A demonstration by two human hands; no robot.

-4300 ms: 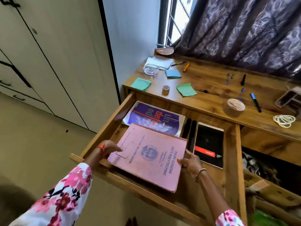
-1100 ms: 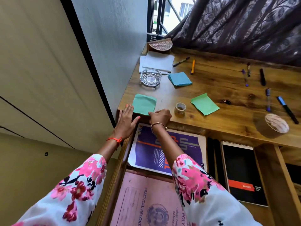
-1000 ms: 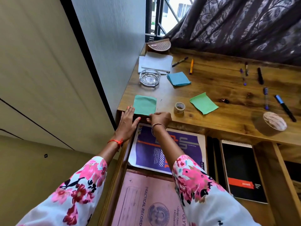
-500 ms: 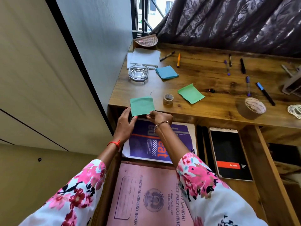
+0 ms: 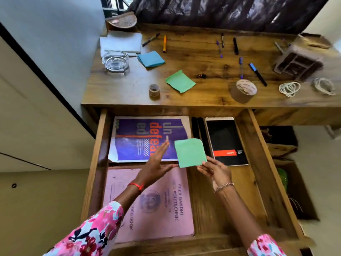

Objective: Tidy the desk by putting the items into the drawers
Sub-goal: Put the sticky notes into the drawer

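My right hand (image 5: 215, 170) pinches the lower right corner of a green sticky-note pad (image 5: 190, 152) and holds it over the open wooden drawer (image 5: 262, 163). Just left of the pad, my left hand (image 5: 156, 163) is flat with straight fingers and holds nothing. In the drawer lie a purple magazine (image 5: 140, 137), a pink record book (image 5: 156, 206), a black notebook (image 5: 225, 139) and two black pens (image 5: 198, 130). On the desk (image 5: 203, 97) remain a second green pad (image 5: 180, 81) and a blue pad (image 5: 151, 59).
The desk also carries a glass ashtray (image 5: 115, 60), white paper (image 5: 121, 42), a small tape roll (image 5: 154, 89), a large brown tape roll (image 5: 243, 90), several pens (image 5: 258, 74), string coils (image 5: 289, 88) and a brown organiser (image 5: 299, 64). A wall and cupboard stand to the left.
The green pad has come off the desk's front left corner and now hangs over the drawer in my right hand. My left hand has let go of it and opened flat.
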